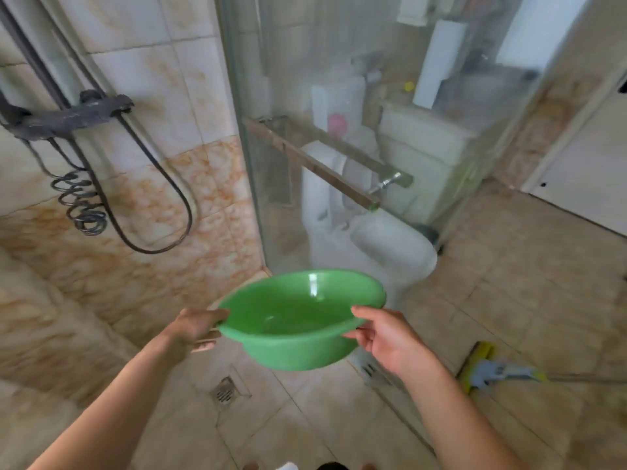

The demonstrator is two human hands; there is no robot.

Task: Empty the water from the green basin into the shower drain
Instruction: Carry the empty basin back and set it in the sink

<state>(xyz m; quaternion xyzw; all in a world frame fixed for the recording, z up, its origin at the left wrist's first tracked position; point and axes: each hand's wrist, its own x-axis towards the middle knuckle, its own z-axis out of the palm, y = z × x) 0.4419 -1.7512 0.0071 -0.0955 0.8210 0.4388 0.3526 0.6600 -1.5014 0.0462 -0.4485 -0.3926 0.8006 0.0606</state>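
Observation:
A round green basin [298,320] hangs in the air above the tiled shower floor, held level at its rim from both sides. My left hand [196,329] grips the left rim with fingers curled under it. My right hand [385,337] holds the right rim, thumb on top. A little water shows in the bottom of the basin. The square metal shower drain [224,391] lies in the floor below and slightly left of the basin.
A dark shower mixer [71,118] with hoses hangs on the left tiled wall. The glass shower screen [339,130] stands ahead, with a toilet [373,239] behind it. A mop head [488,368] lies on the floor at right. A low tiled ledge runs along the left.

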